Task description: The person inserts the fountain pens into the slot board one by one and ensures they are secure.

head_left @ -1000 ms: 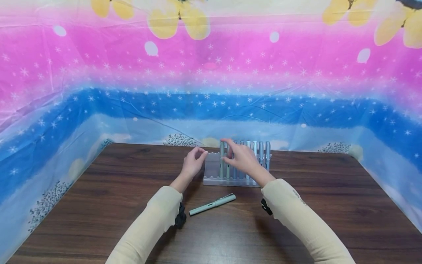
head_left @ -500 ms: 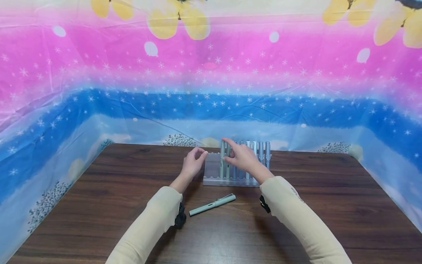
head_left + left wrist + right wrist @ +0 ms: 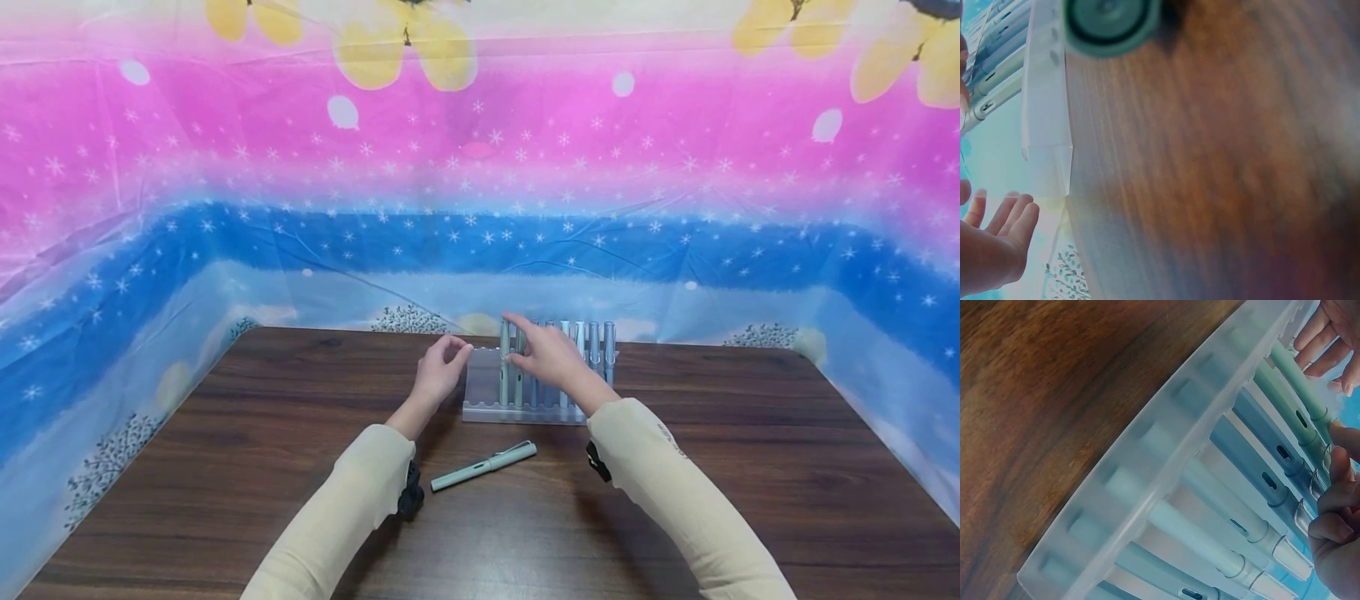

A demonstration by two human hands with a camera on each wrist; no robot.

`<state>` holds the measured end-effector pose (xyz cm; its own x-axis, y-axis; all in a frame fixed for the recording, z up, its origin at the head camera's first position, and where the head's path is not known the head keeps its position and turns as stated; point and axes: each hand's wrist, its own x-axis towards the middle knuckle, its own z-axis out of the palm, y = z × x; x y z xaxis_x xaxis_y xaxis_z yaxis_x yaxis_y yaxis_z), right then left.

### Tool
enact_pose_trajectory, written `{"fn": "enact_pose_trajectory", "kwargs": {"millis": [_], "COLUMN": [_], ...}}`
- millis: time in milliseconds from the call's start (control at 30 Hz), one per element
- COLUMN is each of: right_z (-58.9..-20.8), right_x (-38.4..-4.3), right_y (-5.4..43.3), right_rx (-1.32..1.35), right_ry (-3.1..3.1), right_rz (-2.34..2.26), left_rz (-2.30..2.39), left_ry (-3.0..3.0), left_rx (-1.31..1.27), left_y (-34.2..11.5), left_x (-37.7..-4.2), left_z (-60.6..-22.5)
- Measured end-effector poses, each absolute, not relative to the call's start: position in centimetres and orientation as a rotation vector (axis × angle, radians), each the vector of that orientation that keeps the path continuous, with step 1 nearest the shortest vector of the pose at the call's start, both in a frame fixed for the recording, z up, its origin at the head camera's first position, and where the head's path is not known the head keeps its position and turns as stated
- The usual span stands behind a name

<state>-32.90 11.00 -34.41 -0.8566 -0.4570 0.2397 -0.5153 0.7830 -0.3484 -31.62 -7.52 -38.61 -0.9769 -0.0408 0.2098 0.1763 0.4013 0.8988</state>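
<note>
A clear plastic pen stand (image 3: 483, 412) holds several pens upright, green ones at the left, then blue and pale ones. At its upper left corner, my left hand (image 3: 437, 367) pinches the edge between thumb and index finger; the other fingers (image 3: 1019, 219) extend loosely. My right hand (image 3: 553, 360) is at the leftmost green pen (image 3: 505, 367), index finger at its top and thumb lower on the cap. In the right wrist view that green pen (image 3: 1300, 381) sits in its slot. Several middle pens are partly hidden behind my right hand.
A loose light-green fountain pen (image 3: 483, 467) lies slanted on the wooden table (image 3: 300, 467), in front of the stand and between my forearms. A patterned cloth (image 3: 480, 242) hangs around the table's back and sides.
My right forearm has shifted slightly left, while its fingers stay at the leftmost green pen. My left hand, the stand and the loose pen have not moved.
</note>
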Motion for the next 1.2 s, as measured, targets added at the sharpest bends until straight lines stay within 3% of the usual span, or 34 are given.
{"fn": "enact_pose_trajectory", "kwargs": {"millis": [1200], "right_z": [-35.2], "right_x": [-31.3], "right_y": [12.1], "right_rx": [0.882], "right_ry": [-2.711], "right_rz": [0.64], "left_rz": [-1.586], "left_ry": [-2.475], "left_rx": [-0.106], "left_y": [-7.5], "left_x": [-31.6], "left_z": [-38.6]}}
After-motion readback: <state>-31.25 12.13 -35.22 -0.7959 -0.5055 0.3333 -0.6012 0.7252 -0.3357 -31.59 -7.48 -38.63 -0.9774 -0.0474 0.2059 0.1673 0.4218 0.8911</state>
